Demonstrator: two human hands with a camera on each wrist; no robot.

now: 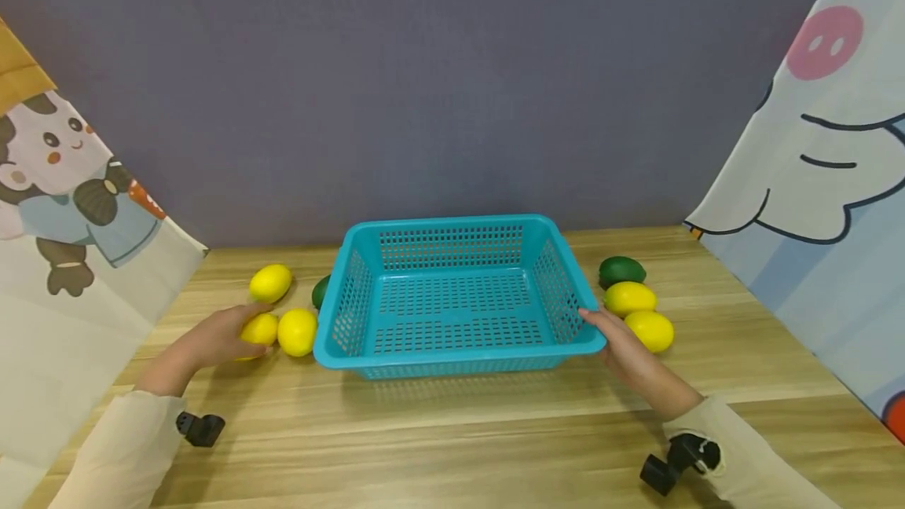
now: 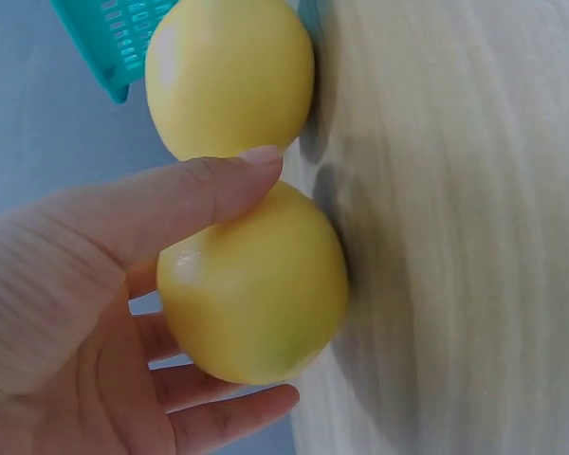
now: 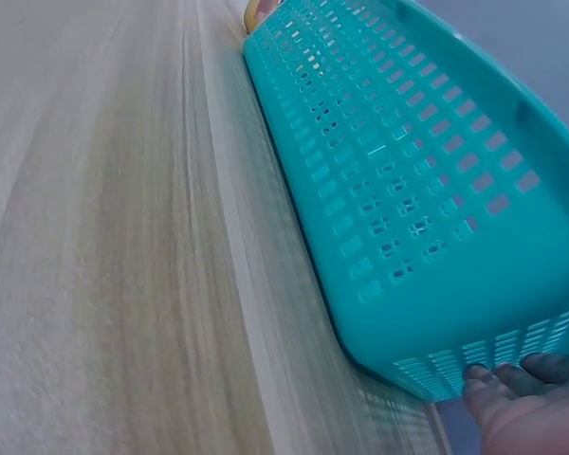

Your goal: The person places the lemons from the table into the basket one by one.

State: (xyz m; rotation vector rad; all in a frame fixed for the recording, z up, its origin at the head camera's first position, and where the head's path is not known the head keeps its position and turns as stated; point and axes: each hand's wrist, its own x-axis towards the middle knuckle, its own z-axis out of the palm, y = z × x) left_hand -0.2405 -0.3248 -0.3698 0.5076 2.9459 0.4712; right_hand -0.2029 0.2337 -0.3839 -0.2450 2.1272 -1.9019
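Note:
My left hand (image 1: 225, 336) has its thumb and fingers around a yellow lemon (image 1: 263, 328), low over the tabletop. In the left wrist view the thumb lies across that lemon (image 2: 256, 294), with the fingers curved on its other side. Just right of it sits another lemon (image 1: 297, 332), close to the basket. The turquoise plastic basket (image 1: 459, 357) stands in the middle with nothing inside. My right hand (image 1: 625, 348) grips its right rim near the front corner, thumb over the edge. Its fingertips (image 3: 522, 379) touch the basket's perforated end wall in the right wrist view.
Farther back on the left lies one more lemon (image 1: 271, 283). A dark green fruit (image 1: 320, 292) is partly hidden behind the basket's left side. To the right are a green fruit (image 1: 622, 271) and two lemons (image 1: 631, 299). A grey wall (image 1: 452, 85) closes off the wooden table's back.

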